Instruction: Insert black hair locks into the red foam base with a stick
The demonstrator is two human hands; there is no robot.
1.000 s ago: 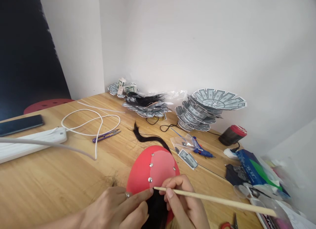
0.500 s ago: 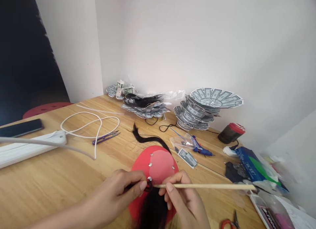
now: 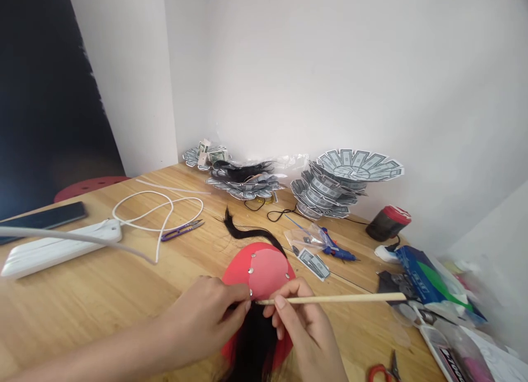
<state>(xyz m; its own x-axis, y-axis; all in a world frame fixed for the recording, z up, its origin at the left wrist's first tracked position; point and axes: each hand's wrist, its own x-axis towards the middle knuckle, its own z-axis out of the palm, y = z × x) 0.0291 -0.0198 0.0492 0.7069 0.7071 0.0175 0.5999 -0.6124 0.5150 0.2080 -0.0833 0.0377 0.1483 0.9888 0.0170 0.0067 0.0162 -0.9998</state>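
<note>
A wooden table (image 3: 103, 294) spread under both hands. Far beyond them, by the wall, stood stacks of banknote-print paper fans (image 3: 342, 187). Well to the left of the left hand lay a white power strip (image 3: 61, 247). Directly beneath the hands sat a red oval card (image 3: 264, 272) studded with silver dots, with black hair (image 3: 253, 343) lying over its near part. The left hand (image 3: 206, 319) pinched the hair at the card's middle, fingers closed on it. The right hand (image 3: 307, 332) gripped a thin wooden stick (image 3: 338, 299), its tip touching the hair at the left fingertips and its length running off to the right.
</note>
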